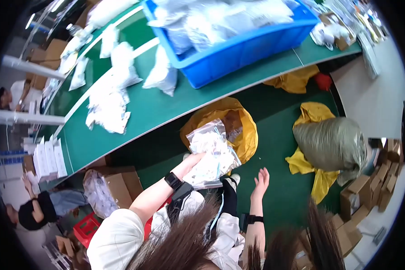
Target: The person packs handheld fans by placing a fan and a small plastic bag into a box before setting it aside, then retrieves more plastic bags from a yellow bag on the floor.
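My left hand (194, 160) is closed on clear plastic bags (213, 145) filled with small white pieces; how many bags there are I cannot tell. They hang over the near rim of an open yellow sack (249, 137) that stands on the green floor below the table edge. Inside the sack some clear plastic shows, partly hidden by the bags in my hand. To the right of the sack, my right hand (261, 182) is held up in the air with its fingers apart, holding nothing.
A blue bin (252, 55) full of plastic packages stands on the green table (184, 103). White packages (121, 65) lie left of it. A tied grey-green sack (330, 144) and cardboard boxes (360, 193) are to the right. Two people are at the left; a red crate (86, 228) sits nearby.
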Available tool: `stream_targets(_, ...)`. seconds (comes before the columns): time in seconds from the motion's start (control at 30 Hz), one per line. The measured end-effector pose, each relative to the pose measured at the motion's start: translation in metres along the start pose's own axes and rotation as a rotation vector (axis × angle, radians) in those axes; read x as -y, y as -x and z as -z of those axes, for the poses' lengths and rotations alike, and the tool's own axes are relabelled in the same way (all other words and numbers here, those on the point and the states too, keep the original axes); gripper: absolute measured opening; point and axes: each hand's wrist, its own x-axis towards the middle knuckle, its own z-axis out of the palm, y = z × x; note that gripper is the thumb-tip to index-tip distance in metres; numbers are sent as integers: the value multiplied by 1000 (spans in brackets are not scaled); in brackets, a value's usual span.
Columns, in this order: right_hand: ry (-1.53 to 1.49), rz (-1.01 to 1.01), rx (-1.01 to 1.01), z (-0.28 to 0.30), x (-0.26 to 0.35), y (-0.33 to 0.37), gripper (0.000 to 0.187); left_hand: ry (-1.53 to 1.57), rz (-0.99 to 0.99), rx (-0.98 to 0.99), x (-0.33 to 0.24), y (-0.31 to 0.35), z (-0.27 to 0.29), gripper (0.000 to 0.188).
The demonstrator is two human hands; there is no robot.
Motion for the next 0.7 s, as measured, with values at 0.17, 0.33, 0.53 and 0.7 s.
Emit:
stream_targets(0.17, 113, -77, 15, 27, 29, 54, 30, -2, -130, 0, -34, 159, -28, 34)
stream_targets(0.33, 175, -37, 89, 3, 73, 94, 27, -75, -571, -97, -99, 264, 9, 35)
stream_targets(0.53, 314, 169, 229, -90, 116, 140, 22, -363, -938, -404, -209, 309, 21, 34)
stream_targets(0.7, 702, 764, 499, -190, 144, 182, 20, -422, -1196, -358, -270, 287, 26, 34)
